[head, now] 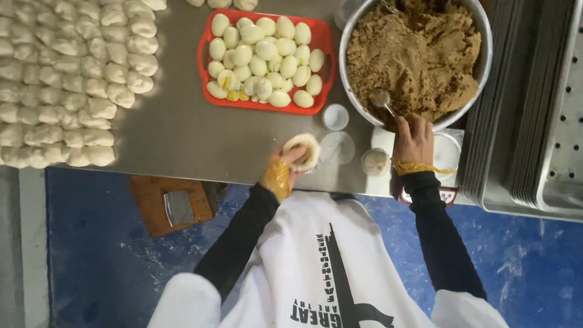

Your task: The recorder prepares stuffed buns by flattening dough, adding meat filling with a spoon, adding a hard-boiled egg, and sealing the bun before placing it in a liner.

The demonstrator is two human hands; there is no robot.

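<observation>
Stainless steel formed the worktop [182, 130], seen from above, with a blue floor [91, 255] along its near edge. The person wore a white apron over black sleeves.

The left hand [290, 163] was cupped around a flattened round of pale dough [303, 150], gripping it just above the near edge of the worktop. The right hand [413, 141] was closed around the handle of a metal spoon [382, 100], whose bowl rested in crumbly brown filling [419, 51]. That filling sat heaped in a large round metal bowl [349, 79] at the far right of the worktop.

Left of the bowl stood a red tray [203, 42] piled with peeled boiled eggs [264, 58], a few of them cut to show yellow yolk. Rows of pale dough balls [61, 79] covered the far left of the worktop. Near the hands lay a white paper cup liner [335, 116], a clear round lid [337, 147] and a small filled ball [375, 161]. A stack of metal baking trays [534, 109] stood at the right. A brown wooden stool [173, 203] sat on the floor below the worktop.
</observation>
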